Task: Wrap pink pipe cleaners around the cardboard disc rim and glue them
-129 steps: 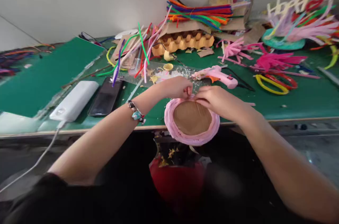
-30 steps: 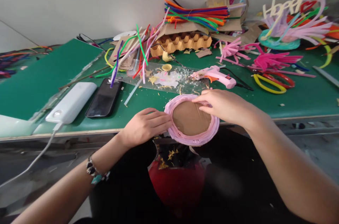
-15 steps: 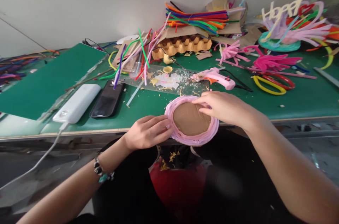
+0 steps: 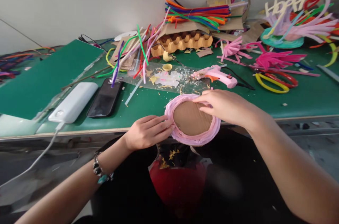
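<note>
Over the green worktop's (image 4: pixel 304 106) near edge, your half-curled left hand (image 4: pixel 148 132) touches, grip unclear, and your loosely closed right hand (image 4: pixel 225 106) holds, a round brown cardboard disc (image 4: pixel 192 118): pink fuzzy rim seemingly wrapped, centre bare.

On the green tabletop (image 4: pixel 238 106), a white cable (image 4: pixel 60 127) is plugged into a white power bank (image 4: pixel 74 101), and a dark phone (image 4: pixel 104 100) is laid just beside it. Farther back, a bundle of coloured pipe cleaners (image 4: pixel 197 12) is heaped above an egg carton (image 4: pixel 182 44). At the right, scissors (image 4: pixel 278 82) with yellow and red handles are seen near a bright pink tuft (image 4: pixel 277 61); a turquoise base (image 4: pixel 286 43) is topped by cream letters (image 4: pixel 275 4).
</note>
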A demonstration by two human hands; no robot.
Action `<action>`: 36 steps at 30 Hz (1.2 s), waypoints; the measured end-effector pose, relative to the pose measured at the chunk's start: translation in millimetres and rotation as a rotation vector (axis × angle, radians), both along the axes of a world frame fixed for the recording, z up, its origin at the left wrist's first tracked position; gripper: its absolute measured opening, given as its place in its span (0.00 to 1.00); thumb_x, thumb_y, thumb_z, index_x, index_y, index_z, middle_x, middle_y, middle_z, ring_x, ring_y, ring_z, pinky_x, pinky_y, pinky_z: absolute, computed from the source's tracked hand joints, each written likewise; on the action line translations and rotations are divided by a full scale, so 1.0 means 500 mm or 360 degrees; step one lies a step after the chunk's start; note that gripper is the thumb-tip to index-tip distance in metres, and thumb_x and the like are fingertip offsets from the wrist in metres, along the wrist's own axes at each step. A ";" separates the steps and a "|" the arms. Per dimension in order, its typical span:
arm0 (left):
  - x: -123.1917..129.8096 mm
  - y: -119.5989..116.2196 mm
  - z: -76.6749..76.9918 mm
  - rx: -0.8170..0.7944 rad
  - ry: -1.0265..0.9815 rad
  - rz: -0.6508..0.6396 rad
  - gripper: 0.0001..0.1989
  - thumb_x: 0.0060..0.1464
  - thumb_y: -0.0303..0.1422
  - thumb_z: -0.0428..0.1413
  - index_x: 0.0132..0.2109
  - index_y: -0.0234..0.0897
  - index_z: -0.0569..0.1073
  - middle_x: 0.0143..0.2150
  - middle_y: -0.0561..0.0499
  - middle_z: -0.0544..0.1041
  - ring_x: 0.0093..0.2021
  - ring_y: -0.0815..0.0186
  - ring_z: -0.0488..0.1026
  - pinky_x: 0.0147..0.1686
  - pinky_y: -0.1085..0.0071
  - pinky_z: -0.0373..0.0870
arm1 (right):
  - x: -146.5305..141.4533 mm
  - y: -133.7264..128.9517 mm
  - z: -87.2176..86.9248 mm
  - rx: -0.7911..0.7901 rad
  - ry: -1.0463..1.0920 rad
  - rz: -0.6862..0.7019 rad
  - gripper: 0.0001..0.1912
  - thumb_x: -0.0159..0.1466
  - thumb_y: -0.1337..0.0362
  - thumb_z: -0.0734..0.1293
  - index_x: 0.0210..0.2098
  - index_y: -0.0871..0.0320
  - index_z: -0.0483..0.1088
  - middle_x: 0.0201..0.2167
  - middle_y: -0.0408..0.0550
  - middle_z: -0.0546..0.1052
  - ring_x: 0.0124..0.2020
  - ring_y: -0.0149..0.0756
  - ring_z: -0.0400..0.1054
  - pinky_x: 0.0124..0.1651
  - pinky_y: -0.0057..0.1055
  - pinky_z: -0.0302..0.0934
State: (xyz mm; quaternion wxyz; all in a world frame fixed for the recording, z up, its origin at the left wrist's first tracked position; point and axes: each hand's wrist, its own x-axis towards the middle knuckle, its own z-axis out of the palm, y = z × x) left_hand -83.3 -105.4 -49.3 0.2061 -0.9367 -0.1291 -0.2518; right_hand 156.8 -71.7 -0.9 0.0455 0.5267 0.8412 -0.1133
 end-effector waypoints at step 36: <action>0.039 -0.031 -0.002 -0.0001 -0.0071 0.0067 0.12 0.60 0.23 0.44 0.39 0.33 0.71 0.32 0.56 0.78 0.34 0.73 0.73 0.33 0.73 0.64 | 0.002 0.000 -0.002 0.0030 0.0032 0.0020 0.18 0.58 0.66 0.59 0.47 0.51 0.70 0.36 0.48 0.74 0.35 0.36 0.66 0.35 0.32 0.56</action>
